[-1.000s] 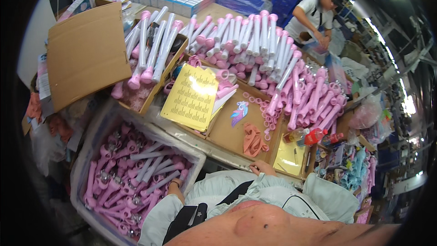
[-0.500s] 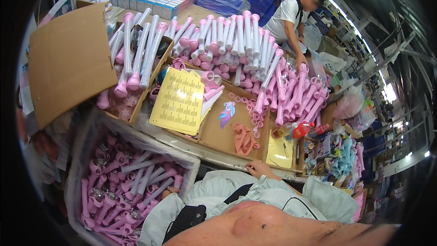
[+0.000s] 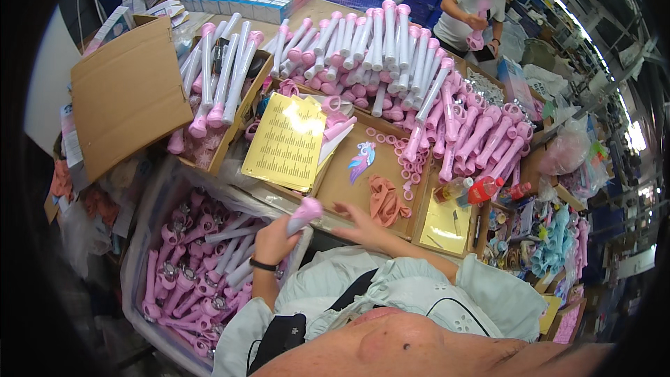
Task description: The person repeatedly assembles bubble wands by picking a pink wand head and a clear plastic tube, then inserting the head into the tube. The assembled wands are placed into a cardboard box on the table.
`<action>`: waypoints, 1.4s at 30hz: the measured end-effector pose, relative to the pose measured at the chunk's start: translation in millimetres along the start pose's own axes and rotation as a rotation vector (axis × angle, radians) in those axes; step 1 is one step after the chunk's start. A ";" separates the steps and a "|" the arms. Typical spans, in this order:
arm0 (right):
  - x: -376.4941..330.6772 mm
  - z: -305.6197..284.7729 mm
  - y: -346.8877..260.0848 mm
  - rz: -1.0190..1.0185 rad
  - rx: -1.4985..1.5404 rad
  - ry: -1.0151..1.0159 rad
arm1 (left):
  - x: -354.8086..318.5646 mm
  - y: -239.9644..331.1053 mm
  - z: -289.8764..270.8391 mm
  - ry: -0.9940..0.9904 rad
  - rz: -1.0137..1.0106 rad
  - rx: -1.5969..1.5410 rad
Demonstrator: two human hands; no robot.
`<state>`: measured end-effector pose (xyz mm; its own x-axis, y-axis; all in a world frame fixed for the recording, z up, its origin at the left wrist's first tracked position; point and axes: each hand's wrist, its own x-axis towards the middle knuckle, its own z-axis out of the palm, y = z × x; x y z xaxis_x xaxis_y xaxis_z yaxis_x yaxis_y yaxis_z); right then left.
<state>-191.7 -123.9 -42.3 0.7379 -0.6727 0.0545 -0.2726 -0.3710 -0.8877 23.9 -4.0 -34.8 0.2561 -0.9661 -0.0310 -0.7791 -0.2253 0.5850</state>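
My left hand (image 3: 274, 242), with a dark band at its wrist, is closed around a white tube with a pink end (image 3: 306, 212), tilted up to the right above the front edge of the bench. Just right of it, my right hand (image 3: 361, 227) reaches toward the tube with fingers apart and nothing in them. Below my left forearm stands a plastic-lined bin (image 3: 132, 262) full of pink handles and white tubes. Beyond my hands lies a cardboard tray (image 3: 342, 185) with a salmon cloth (image 3: 388, 201), pink rings (image 3: 412, 160) and a purple-blue winged figure (image 3: 362, 161).
Yellow printed sheets (image 3: 283, 143) lie left of the tray. Behind is a heap of pink-and-white tubes (image 3: 377, 45), with pink handles (image 3: 488, 136) to its right. A cardboard flap (image 3: 129, 98) juts up at left. Bottles (image 3: 481, 190) lie at right. A co-worker (image 3: 471, 10) holds a pink piece.
My left hand has come up from the bin with a tube in it. My right hand has moved left, off the bench edge. The co-worker has lifted a pink piece. The view has shifted.
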 end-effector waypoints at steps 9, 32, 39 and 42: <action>63.8 -104.5 -47.4 -0.157 1.313 0.558 | 30.6 101.7 21.9 0.108 0.131 -0.232; 24.3 -81.1 -49.8 0.185 0.817 0.126 | 45.9 115.7 34.4 -0.415 0.315 -0.764; 14.7 -67.7 -60.2 0.277 0.337 -0.450 | 77.3 108.4 -1.6 0.191 0.441 -1.864; 8.4 -67.6 -55.8 0.382 0.362 -0.520 | 80.0 105.8 -8.0 0.399 0.236 -1.862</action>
<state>-212.0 -152.1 38.6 0.8540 -0.2894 -0.4323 -0.4147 0.1232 -0.9016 -33.4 -104.2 31.1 0.5600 -0.8112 0.1685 0.6243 0.5468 0.5579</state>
